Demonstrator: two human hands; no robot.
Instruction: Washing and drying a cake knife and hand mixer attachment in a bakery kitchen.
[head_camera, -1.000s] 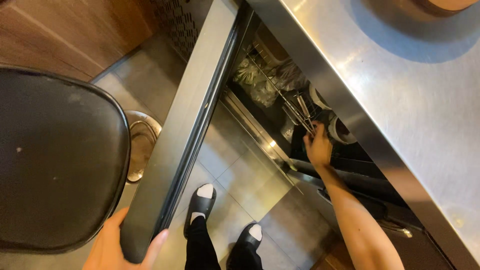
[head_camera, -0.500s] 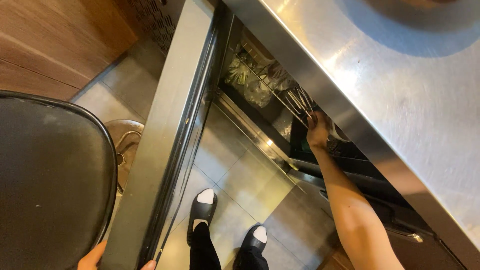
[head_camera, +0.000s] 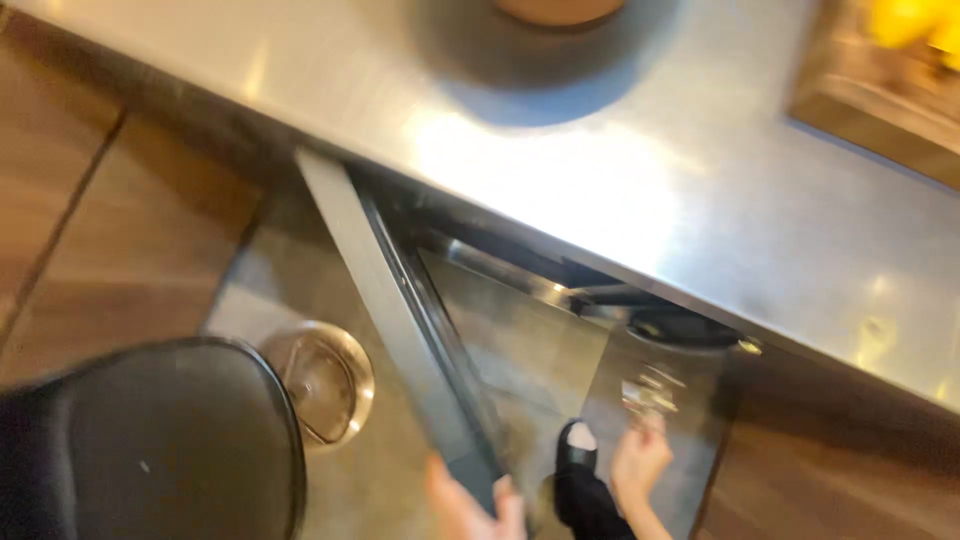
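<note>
The steel worktop (head_camera: 640, 190) ran across the top of my view, bright with glare, and on it sat a round grey base (head_camera: 545, 55) with something brown on top at the far edge, and a wooden tray (head_camera: 870, 100) with yellow things in it off to the right. Below the worktop lay the wooden floor (head_camera: 110, 240) and a paler tiled patch. A black stool seat (head_camera: 150, 450) filled the lower left corner, with its round metal foot (head_camera: 320, 380) just beside it.

The long steel cabinet door (head_camera: 400, 320) stood swung out from under the worktop edge, slanting down toward me. Behind it the cabinet opening was dark; I could make out a shelf rail and a dark round shape under the worktop, but blur hid the rest.

My left hand (head_camera: 470, 505) was at the near end of the door, fingers curled onto its edge, gripping it. My right hand (head_camera: 640, 460) was out in front of the opening, near my black shoe (head_camera: 578, 460), closed on a small glinting metal thing (head_camera: 650, 392); the picture was too smeared to tell what kind of thing it was.
</note>
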